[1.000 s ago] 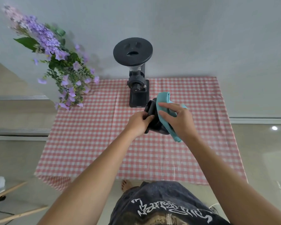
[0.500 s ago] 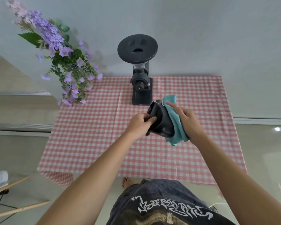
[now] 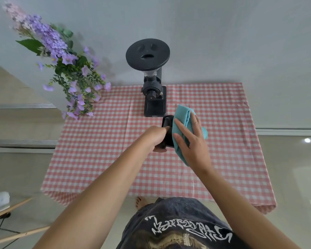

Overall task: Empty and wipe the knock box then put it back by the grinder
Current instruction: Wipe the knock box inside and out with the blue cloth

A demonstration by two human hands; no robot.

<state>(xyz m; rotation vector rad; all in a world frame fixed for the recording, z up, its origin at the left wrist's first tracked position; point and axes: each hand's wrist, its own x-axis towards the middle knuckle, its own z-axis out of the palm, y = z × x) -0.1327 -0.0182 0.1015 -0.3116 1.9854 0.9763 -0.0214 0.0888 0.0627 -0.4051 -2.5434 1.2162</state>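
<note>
The black knock box [image 3: 167, 131] is held up above the checked tablecloth, just in front of the black grinder [image 3: 153, 97]. My left hand [image 3: 157, 136] grips its left side. My right hand [image 3: 191, 139] presses a teal cloth [image 3: 182, 119] flat against the box's right side, fingers spread over the cloth. Most of the box is hidden behind the cloth and both hands.
A pink-and-white checked tablecloth [image 3: 97, 150] covers the table against the white wall. A bunch of purple flowers [image 3: 68, 72] stands at the table's back left corner. A wooden-legged chair [image 3: 4, 212] is on the floor at the lower left.
My right hand has slid the cloth over the top of the knock box, now covering more of it. The box has tipped more upright in my left hand.
</note>
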